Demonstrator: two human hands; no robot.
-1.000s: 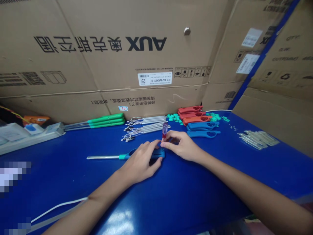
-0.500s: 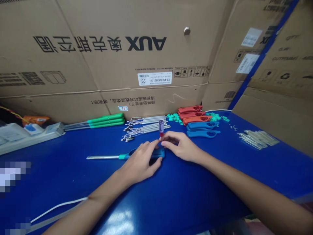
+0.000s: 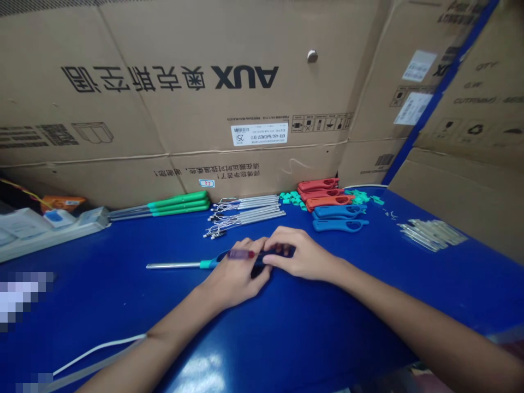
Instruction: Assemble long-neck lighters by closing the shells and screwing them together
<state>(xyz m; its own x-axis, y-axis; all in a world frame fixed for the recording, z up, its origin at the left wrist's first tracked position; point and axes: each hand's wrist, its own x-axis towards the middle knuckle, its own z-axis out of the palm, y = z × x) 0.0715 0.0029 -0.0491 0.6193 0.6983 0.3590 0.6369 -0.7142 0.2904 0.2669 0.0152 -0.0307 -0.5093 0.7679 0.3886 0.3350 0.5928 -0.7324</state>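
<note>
A blue long-necked gas lighter (image 3: 208, 265) with a silver tube and a teal collar lies on the blue table, its tube pointing left. My left hand (image 3: 235, 270) is closed around its handle and hides most of it. My right hand (image 3: 301, 254) is closed at the handle's right end, thumb and fingers pinched. From that pinch a small screwdriver (image 3: 241, 254) with a purple-and-red handle points left above the back of my left hand, blurred by motion. Its tip is hidden by my right fingers.
Behind my hands lie wired metal tubes (image 3: 262, 202), green-handled lighters (image 3: 180, 203), red handle shells (image 3: 319, 185), blue handle shells (image 3: 339, 225) and teal collars (image 3: 291, 199). Clear slim pieces (image 3: 434, 233) lie at right. A power strip (image 3: 53, 232) sits left. Cardboard (image 3: 184, 33) walls the back.
The screwdriver has gone from upright over the handle to lying nearly level, its handle swung left. My right fingers have come down to the handle's end. My left hand stays on the lighter.
</note>
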